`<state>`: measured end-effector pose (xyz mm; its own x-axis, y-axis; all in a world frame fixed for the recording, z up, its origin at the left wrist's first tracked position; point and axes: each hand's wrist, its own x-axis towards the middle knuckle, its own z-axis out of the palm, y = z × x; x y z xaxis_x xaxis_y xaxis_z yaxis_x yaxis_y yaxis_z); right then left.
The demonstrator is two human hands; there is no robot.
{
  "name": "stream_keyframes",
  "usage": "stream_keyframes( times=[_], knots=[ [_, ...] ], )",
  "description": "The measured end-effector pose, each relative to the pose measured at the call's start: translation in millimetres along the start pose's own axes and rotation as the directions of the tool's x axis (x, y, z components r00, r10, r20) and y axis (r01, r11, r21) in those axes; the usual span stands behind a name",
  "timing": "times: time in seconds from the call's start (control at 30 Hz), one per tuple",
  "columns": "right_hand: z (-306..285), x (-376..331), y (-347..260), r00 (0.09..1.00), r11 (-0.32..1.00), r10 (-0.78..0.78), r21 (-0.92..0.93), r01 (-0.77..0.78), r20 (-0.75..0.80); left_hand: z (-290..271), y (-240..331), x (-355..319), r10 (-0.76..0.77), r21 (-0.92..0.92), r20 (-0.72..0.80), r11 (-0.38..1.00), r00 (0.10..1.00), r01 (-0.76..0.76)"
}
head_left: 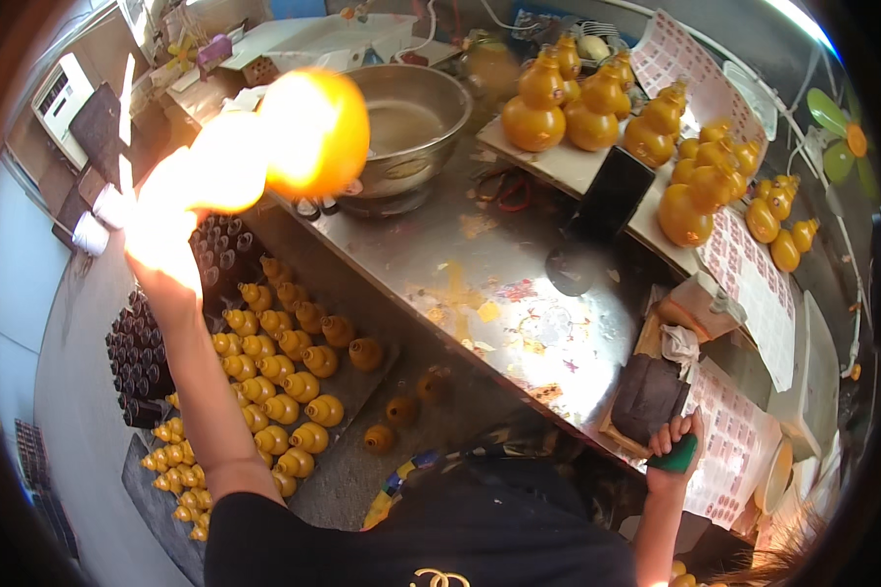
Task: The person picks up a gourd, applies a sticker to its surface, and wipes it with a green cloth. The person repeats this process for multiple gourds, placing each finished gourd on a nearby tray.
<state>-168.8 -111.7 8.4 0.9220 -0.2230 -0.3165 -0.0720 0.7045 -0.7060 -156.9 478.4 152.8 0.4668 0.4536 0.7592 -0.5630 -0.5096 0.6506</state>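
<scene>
My raised left hand is at the upper left, washed out by bright light. It grips a smooth yellow-orange bottle gourd, whose glare hides most of my fingers. Low on the right, my right hand is closed around a small green block-like piece; its exact kind does not show. Just beyond that hand lies a dark, flat pad in a wooden tray, with crumpled white tissue beside it.
A steel basin stands on the stained metal table. A dark phone leans on a round stand. Several gourds line the right-hand boards near printed sheets. Many more gourds and dark bottle-like pieces stand on the floor.
</scene>
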Motion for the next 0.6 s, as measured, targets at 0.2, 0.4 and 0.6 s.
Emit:
stream_keyframes(
  times=[0.2, 0.4, 0.6],
  knots=[
    [-43, -20, -10, 0.995, 0.993, -0.078, 0.089, 0.083, -0.065, 143, -32, 106, 0.309, 0.499, 0.435, 0.699, 0.846, -0.512],
    [-64, -33, -22, 0.972, 0.979, -0.083, 0.165, 0.120, -0.220, 197, -116, 119, 0.175, 0.401, 0.747, 0.651, 0.641, -0.645],
    [-73, -34, -29, 0.956, 0.974, -0.096, 0.174, 0.148, -0.278, 222, -131, 113, -0.002, 0.329, 0.928, 0.469, 0.371, -0.820]
  ],
)
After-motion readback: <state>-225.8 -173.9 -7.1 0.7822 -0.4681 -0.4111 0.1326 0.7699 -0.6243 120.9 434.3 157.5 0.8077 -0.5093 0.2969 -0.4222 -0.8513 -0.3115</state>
